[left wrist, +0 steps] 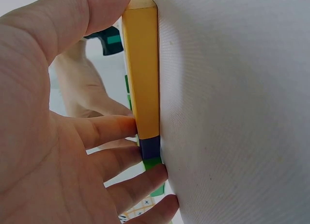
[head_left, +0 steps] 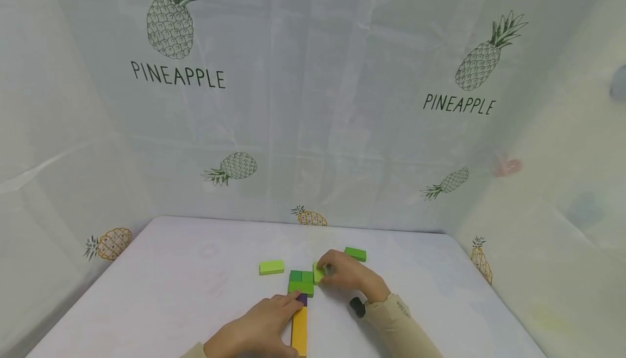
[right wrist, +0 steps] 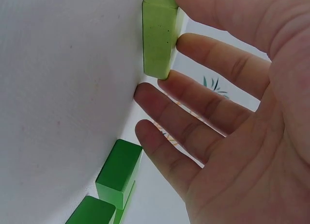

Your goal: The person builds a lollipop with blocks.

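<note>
In the head view, a long yellow block points away from the near edge, with a dark purple block at its far end. Beyond that lie a green block set crosswise and two small darker green blocks. My left hand rests along the row's left side, fingers nearly straight. Its thumb touches the yellow block's near end in the left wrist view. With thumb and fingers, my right hand holds a light green block, just right of the small green blocks.
Another light green block lies to the left of the row. A green block lies beyond my right hand. The white table ends at a pineapple-printed curtain. A dark device is on my right wrist.
</note>
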Tool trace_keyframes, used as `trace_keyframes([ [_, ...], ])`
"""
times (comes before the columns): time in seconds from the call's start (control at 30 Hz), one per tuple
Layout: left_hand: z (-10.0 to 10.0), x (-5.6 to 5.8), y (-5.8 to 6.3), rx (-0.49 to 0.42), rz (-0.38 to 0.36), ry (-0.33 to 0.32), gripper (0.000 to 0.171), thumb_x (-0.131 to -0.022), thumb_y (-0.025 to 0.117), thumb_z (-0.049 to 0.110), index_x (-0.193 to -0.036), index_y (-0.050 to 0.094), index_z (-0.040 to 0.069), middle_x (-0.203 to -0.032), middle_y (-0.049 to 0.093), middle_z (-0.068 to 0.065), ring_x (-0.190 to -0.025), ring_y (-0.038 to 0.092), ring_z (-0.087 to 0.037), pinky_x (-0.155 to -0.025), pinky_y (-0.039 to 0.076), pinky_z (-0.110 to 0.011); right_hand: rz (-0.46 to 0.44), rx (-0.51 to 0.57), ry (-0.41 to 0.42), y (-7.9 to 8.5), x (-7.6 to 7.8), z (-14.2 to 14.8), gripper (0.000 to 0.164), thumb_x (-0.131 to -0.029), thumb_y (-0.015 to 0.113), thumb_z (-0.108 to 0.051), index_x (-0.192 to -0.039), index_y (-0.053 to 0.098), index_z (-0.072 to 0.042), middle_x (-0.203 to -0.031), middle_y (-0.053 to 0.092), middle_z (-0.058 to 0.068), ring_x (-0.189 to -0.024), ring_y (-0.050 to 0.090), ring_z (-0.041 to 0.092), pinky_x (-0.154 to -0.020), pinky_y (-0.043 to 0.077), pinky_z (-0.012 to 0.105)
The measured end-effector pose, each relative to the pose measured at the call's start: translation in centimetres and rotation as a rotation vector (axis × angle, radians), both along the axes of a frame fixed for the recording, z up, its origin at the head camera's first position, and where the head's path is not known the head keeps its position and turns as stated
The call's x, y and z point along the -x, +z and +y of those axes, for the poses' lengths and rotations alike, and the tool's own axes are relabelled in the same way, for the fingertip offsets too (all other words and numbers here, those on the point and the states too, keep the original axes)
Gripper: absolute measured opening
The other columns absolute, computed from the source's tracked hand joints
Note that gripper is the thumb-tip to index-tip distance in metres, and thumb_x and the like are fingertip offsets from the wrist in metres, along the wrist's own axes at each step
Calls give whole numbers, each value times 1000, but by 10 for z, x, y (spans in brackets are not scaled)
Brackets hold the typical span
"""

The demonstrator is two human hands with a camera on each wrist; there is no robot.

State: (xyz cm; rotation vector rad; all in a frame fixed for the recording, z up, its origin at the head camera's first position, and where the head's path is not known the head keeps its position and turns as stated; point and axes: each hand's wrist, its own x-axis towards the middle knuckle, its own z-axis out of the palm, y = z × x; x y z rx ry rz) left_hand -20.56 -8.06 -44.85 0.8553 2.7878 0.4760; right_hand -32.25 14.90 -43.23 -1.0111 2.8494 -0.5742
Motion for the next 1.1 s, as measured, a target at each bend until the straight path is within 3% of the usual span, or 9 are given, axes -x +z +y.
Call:
trace_keyframes([
  [1.1,-2,1,1,5,33,-20,84,-69,71,65,-136,50,20,-147,41,-3,-129,44,-23,-101,43,-46,-22,-3,-19,0,-1,-1,29,-81,75,-20,-109,69,-17,-112,61,-8,-107,55,14,-99,45,38],
])
